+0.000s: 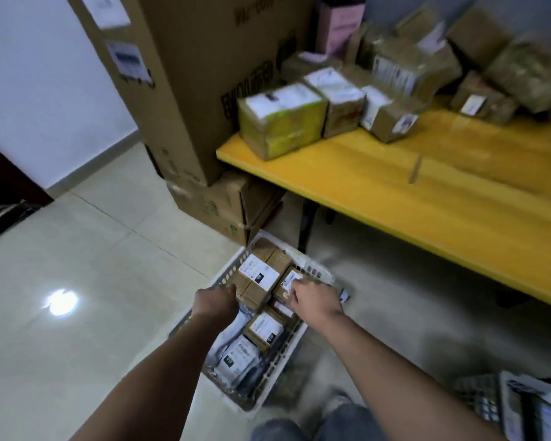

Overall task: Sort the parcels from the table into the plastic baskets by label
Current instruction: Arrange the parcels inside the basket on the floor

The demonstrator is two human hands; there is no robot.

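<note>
Parcels (282,120) wait in a cluster on the yellow tabletop (427,186), while others already lie in the white basket (315,271) on the floor. Our left hand (215,300) curls at the edge of a brown box (258,275) in the basket; our right hand (312,302) presses fingers on a smaller box (286,283) beside it. Whether either truly grips, we cannot tell. The basket looks crowded, so we judge a box set crooked could slide and cover another's label.

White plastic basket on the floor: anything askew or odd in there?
Nothing damaged or spilled. The white plastic basket holds brown cardboard parcels at the far end, grey poly mailers nearer, loosely piled, some tilted.
</note>
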